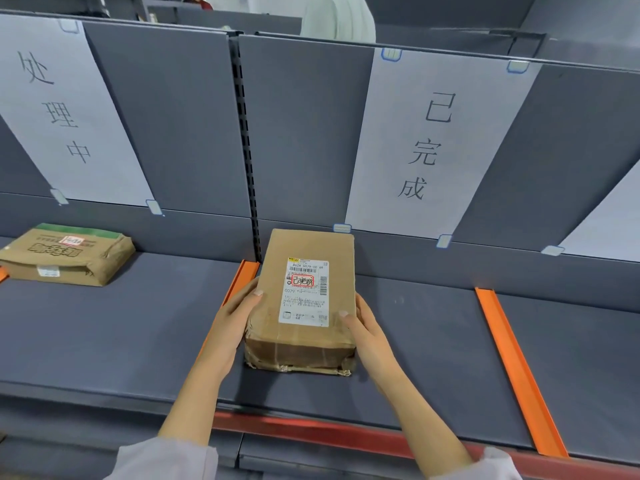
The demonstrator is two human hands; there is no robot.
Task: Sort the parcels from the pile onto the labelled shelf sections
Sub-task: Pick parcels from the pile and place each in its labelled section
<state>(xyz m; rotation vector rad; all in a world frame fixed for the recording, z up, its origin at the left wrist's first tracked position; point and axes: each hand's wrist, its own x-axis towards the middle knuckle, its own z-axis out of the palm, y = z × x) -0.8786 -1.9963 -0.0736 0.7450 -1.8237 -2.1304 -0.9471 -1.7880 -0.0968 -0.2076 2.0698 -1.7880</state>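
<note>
While only the head view is available, all entries come from it.

Count: two parcels, two hands, three paper sheets on the back panel, three orange dividers.

Parcel 1: cardboard parcel (308,299), long axis running front to back, printed label up, with 已完成 handwritten in a red box on that label. It sits in the section under the sheet reading 已完成 (433,143), just right of the middle orange divider (242,275). It appears to rest on the shelf board (104,323); full contact cannot be confirmed.

Left hand (239,317): grips the parcel's left side, thumb over the top edge, remaining fingers hidden behind the side.
Right hand (367,327): grips the right side likewise, thumb tip on the top face near the label.

Parcel 2: paper-bag parcel (69,254), lying flat in the section under the sheet reading 处理中 (65,109), well apart from parcel 1.

Third sheet (609,230): cut off at the right border, no writing visible.

Edges and room: parcel 1's far end lies near the back panel; its near end stops short of the red front rail (311,431). On its left the margin to the divider is narrow. On its right, bare board runs to the right orange divider (519,368). A sliver of a third divider (2,273) shows at the left border.
</note>
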